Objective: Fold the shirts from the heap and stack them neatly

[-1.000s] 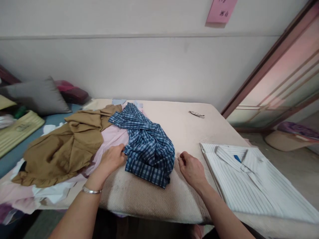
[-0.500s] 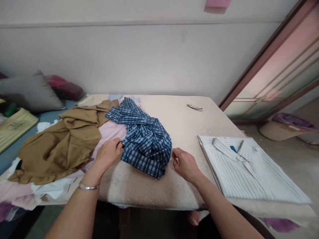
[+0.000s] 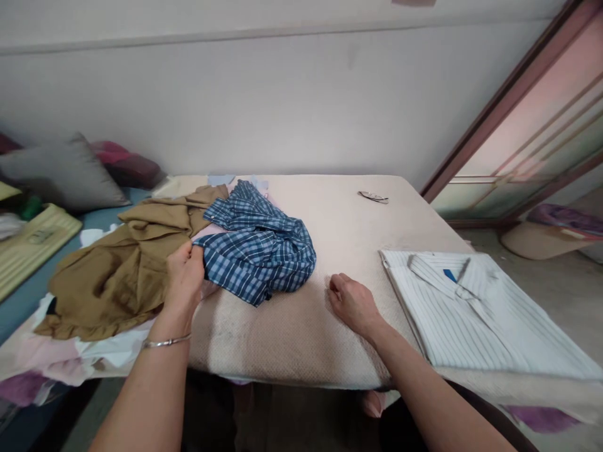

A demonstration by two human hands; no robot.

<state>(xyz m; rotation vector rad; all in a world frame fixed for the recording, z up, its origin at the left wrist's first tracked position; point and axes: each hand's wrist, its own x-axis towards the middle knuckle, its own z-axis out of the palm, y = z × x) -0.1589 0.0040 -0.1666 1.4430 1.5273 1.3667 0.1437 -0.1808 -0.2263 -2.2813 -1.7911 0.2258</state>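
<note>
A blue checked shirt (image 3: 264, 251) lies bunched on the padded table. My left hand (image 3: 185, 273), with a silver bangle at the wrist, is closed on a near left edge of this shirt and pulls it taut. To the right of the cloth, my right hand (image 3: 352, 302) rests low over the table cover, apart from the shirt. Its fingers are curled in and nothing shows in them. A brown garment (image 3: 117, 270) lies beside and partly behind my left hand, on top of pink and white clothes.
A folded white striped shirt (image 3: 490, 314) lies at the right of the table (image 3: 292, 351). Eyeglasses (image 3: 373, 197) sit near the back. On the left are a grey cushion (image 3: 70, 172) and a yellow bag-like item (image 3: 42, 245). A bin (image 3: 537, 238) stands on the floor at right.
My left hand has moved left, dragging the near edge of the checked shirt with it. The shirt has shifted away from my right hand, which has stayed nearly in place.
</note>
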